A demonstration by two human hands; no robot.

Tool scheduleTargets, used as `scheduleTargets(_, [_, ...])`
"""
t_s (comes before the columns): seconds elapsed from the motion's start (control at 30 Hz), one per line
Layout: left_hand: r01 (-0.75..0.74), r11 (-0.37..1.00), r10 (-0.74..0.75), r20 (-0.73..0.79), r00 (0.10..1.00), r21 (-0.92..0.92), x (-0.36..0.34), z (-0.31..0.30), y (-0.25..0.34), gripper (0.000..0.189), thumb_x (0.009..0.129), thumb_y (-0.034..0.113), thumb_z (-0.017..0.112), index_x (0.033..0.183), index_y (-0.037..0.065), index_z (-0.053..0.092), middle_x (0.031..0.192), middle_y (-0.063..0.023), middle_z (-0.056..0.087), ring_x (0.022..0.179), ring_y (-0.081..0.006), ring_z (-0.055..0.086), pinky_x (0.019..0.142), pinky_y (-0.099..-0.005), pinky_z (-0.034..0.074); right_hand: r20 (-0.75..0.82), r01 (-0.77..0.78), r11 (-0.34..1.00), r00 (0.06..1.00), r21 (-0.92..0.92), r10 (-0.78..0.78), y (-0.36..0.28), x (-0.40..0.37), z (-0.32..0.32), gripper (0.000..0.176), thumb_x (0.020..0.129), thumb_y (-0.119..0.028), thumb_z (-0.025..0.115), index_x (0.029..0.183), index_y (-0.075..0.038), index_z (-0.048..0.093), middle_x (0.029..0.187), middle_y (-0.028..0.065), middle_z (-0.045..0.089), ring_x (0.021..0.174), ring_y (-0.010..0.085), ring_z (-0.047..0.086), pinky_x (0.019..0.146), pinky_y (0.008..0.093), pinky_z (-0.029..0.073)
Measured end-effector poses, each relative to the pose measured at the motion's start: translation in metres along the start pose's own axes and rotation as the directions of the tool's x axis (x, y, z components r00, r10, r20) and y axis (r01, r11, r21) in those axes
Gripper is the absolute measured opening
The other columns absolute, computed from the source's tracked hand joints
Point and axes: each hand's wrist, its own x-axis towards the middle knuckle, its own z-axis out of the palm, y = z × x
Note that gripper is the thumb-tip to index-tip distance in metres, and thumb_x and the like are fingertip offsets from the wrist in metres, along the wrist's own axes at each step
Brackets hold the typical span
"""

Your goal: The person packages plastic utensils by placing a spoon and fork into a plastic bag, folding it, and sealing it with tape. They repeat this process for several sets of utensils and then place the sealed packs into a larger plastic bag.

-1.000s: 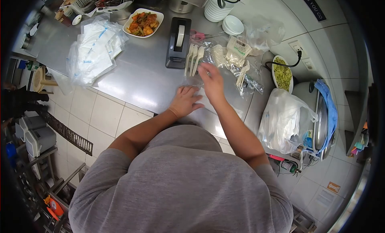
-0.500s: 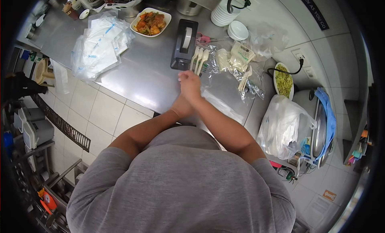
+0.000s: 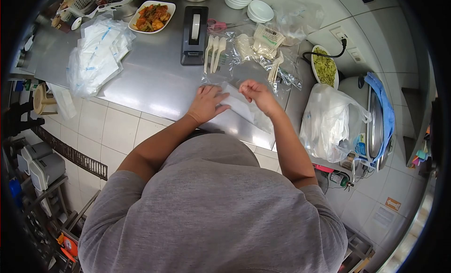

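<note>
A thin white sheet in clear plastic lies slantwise at the counter's front edge. My left hand rests palm down at its left end, fingers spread. Over the packet's upper right side, my right hand is curled with thumb and fingertips together; anything inside the pinch is too small to make out. Just beyond my hands lie several pale disposable spoons and forks in a row. A black tape dispenser with a white roll stands to their left.
Stacked plastic sleeves with white contents lie left, near a bowl of cooked food. Bagged cutlery, pink-handled scissors and white bowls are farther back. Right are a green-food dish and a plastic bag.
My hands, together near the dispenser before, have parted. My left hand has come down flat by the packet; my right hand has moved right, above it. The view has shifted.
</note>
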Motion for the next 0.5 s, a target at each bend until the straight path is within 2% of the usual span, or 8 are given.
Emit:
scheduleTargets(0.1, [0.000,1.000,0.000,0.019,1.000,0.015,0.003,-0.001,0.000,0.037,0.081,0.038,0.066,0.110,0.015,0.066,0.111,-0.0055,0.053,0.108,-0.0231,0.046,0.096,-0.0400,0.032,-0.009,-0.055,0.997,0.998,-0.047,0.055,0.031,0.003,0.008,0.015,0.095,-0.017,0.053,0.086,-0.006,0.058,0.072,-0.0037,0.051,0.062,0.0074,0.041,0.061,0.0218,0.036])
scheduleTargets(0.17, [-0.004,0.999,0.002,0.056,0.998,0.033,0.002,-0.001,0.002,0.035,0.082,0.037,0.066,0.110,0.015,0.066,0.111,-0.0057,0.053,0.108,-0.0231,0.046,0.097,-0.0405,0.031,-0.084,-0.038,0.971,0.996,-0.237,0.019,0.046,0.003,0.010,0.017,0.094,-0.020,0.054,0.085,-0.006,0.058,0.071,-0.0033,0.052,0.063,0.0085,0.044,0.060,0.0244,0.039])
scheduleTargets(0.2, [-0.006,0.999,0.004,0.061,0.998,0.033,0.001,-0.001,0.003,0.035,0.082,0.037,0.066,0.110,0.015,0.066,0.111,-0.0057,0.053,0.108,-0.0231,0.046,0.097,-0.0405,0.031,-0.087,-0.040,0.972,0.996,-0.232,0.021,0.052,0.004,0.011,0.017,0.094,-0.020,0.054,0.085,-0.006,0.058,0.071,-0.0033,0.052,0.063,0.0085,0.044,0.060,0.0244,0.039])
scheduleTargets(0.3, [-0.001,0.999,-0.002,0.065,0.998,0.049,0.002,0.000,0.003,0.035,0.082,0.036,0.066,0.109,0.016,0.067,0.111,-0.0056,0.053,0.108,-0.0233,0.045,0.097,-0.0407,0.031,-0.106,-0.031,0.925,0.994,-0.378,-0.010,0.063,0.011,0.010,0.021,0.093,-0.024,0.056,0.085,-0.005,0.059,0.070,-0.0015,0.054,0.064,0.0094,0.046,0.061,0.0272,0.041])
scheduleTargets(0.37, [0.003,0.999,-0.006,0.057,0.998,0.052,0.002,0.001,0.003,0.034,0.082,0.036,0.066,0.108,0.015,0.067,0.110,-0.0055,0.053,0.108,-0.0233,0.045,0.097,-0.0409,0.031,-0.136,-0.056,0.887,0.991,-0.459,-0.008,0.066,0.012,0.012,0.024,0.091,-0.026,0.058,0.086,-0.003,0.060,0.069,0.0062,0.059,0.064,0.0169,0.053,0.063,0.0318,0.044])
scheduleTargets(0.4, [0.002,0.999,-0.005,0.056,0.998,0.054,0.002,0.000,0.003,0.034,0.082,0.036,0.066,0.108,0.015,0.067,0.110,-0.0055,0.053,0.108,-0.0233,0.045,0.097,-0.0409,0.031,-0.137,-0.054,0.887,0.991,-0.458,-0.010,0.063,0.012,0.014,0.024,0.091,-0.026,0.058,0.086,-0.003,0.060,0.069,0.0062,0.059,0.064,0.0169,0.053,0.063,0.0318,0.044])
scheduleTargets(0.47, [-0.010,0.998,0.007,0.057,0.998,0.063,0.002,0.000,0.003,0.037,0.082,0.037,0.065,0.112,0.016,0.065,0.110,-0.0052,0.053,0.107,-0.0233,0.046,0.096,-0.0409,0.031,-0.170,-0.042,0.781,0.982,-0.623,-0.083,0.060,0.011,0.021,0.024,0.088,-0.025,0.057,0.087,-0.002,0.061,0.074,0.0168,0.063,0.070,0.0301,0.060,0.068,0.0384,0.047])
scheduleTargets(0.5, [-0.012,0.998,0.008,0.058,0.998,0.064,0.001,0.001,0.003,0.037,0.082,0.037,0.065,0.112,0.016,0.065,0.110,-0.0052,0.053,0.107,-0.0233,0.046,0.096,-0.0409,0.031,-0.172,-0.042,0.782,0.982,-0.622,-0.083,0.060,0.011,0.025,0.024,0.088,-0.025,0.057,0.087,-0.002,0.061,0.074,0.0168,0.063,0.070,0.0301,0.060,0.068,0.0384,0.047])
